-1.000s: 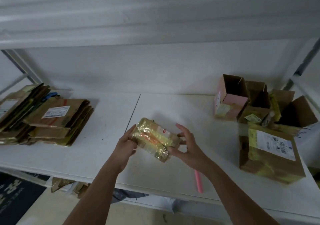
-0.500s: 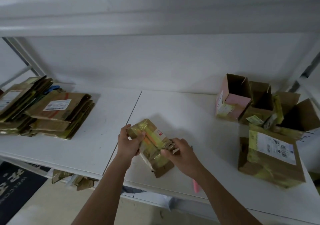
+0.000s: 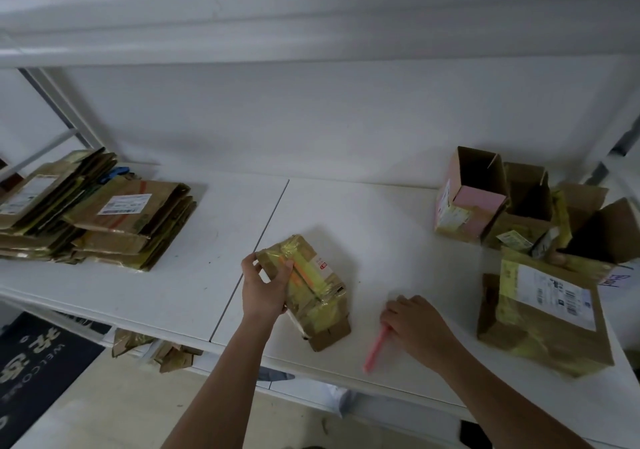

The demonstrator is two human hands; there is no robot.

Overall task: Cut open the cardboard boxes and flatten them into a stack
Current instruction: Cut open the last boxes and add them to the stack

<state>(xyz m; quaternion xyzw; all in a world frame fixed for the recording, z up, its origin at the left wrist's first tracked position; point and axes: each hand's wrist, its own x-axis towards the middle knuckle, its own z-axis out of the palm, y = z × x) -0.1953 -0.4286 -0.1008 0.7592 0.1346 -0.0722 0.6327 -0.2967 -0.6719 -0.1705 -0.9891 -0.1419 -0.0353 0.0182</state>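
Note:
A small cardboard box (image 3: 313, 289) wrapped in yellow tape lies on the white table (image 3: 214, 251) near the front edge. My left hand (image 3: 263, 286) grips its left end, thumb and fingers curled round it. To the right, my right hand (image 3: 414, 324) is down on the table with its fingers curled over the top end of a pink cutter (image 3: 375, 348); the grip itself is hidden under the hand. A stack of flattened boxes (image 3: 97, 213) lies at the far left.
Several open boxes (image 3: 519, 206) cluster at the back right, one with a pink side (image 3: 474, 203). A larger taped box with a white label (image 3: 547, 313) lies at the right front. Cardboard scraps (image 3: 166, 351) lie below the table edge, beside a dark floor mat (image 3: 38, 362).
My right hand has let go of the small box and moved right and down onto the pink cutter. The box now lies on the table, held only by my left hand.

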